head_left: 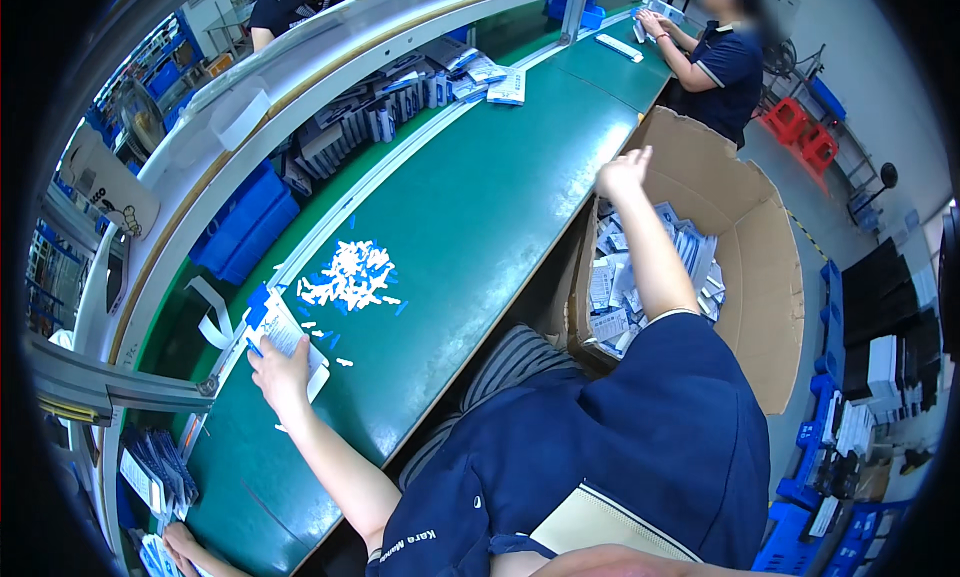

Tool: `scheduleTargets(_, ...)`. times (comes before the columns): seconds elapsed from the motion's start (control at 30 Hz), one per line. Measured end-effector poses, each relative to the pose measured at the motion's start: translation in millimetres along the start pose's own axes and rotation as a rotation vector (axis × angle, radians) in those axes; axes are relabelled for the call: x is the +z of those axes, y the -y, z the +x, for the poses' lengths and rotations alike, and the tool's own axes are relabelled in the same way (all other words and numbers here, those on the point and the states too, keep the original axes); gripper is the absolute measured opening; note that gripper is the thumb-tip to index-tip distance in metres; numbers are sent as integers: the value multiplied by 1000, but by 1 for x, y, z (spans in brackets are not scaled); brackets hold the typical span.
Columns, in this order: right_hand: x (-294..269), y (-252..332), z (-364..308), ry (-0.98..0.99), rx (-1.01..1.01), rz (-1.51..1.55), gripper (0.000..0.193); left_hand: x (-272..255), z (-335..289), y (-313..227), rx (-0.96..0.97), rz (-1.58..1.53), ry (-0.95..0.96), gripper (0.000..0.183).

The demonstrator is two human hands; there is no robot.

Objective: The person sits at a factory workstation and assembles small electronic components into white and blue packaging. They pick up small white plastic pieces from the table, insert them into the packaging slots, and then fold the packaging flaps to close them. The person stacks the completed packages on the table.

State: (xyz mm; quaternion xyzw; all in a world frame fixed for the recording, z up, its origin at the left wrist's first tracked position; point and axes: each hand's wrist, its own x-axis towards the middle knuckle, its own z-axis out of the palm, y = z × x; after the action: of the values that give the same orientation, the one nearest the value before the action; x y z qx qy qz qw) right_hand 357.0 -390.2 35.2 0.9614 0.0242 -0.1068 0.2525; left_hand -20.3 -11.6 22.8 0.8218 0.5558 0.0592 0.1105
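Observation:
On the left of the green table, my left hand grips a flat white-and-blue carton, its thumb and fingers around the near part. Just beyond that carton lies a loose pile of small white and blue pieces, with a few scattered toward my hand. Out to the right, my right hand is raised over the edge of a large cardboard box, its fingers stretched out and nothing visible in them. Inside the box lie many white-and-blue cartons in a jumble.
A row of cartons and a blue bin stand under the white shelf. Another person's hand touches packs at the lower left. A co-worker handles something at the far table end. Red stools stand behind.

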Motion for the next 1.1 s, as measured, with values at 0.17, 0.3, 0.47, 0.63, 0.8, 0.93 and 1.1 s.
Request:
scheduleTargets(0.17,-39,63,-27,-286,-153,263,43,-7,2,5,-23,17,23,83)
scheduleTargets(0.3,-69,124,-55,-580,-514,450,34,-5,5,7,-44,-62,-11,92)
scheduleTargets(0.47,-87,219,-110,-667,-1188,821,25,-5,10,11,-26,-202,-104,101)
scheduleTargets(0.63,-115,276,-175,-149,-1734,1128,18,-2,25,33,12,-501,-340,57)
scheduleTargets(0.8,-96,325,-195,337,-1509,1755,36,3,31,19,207,-1607,-159,28)
scheduleTargets(0.93,-89,303,-215,1340,-1541,1829,55,8,9,-17,200,-1938,43,18)
scheduleTargets(1.1,-86,289,-218,1346,-1666,1778,77,21,-3,-35,217,-1668,78,14)
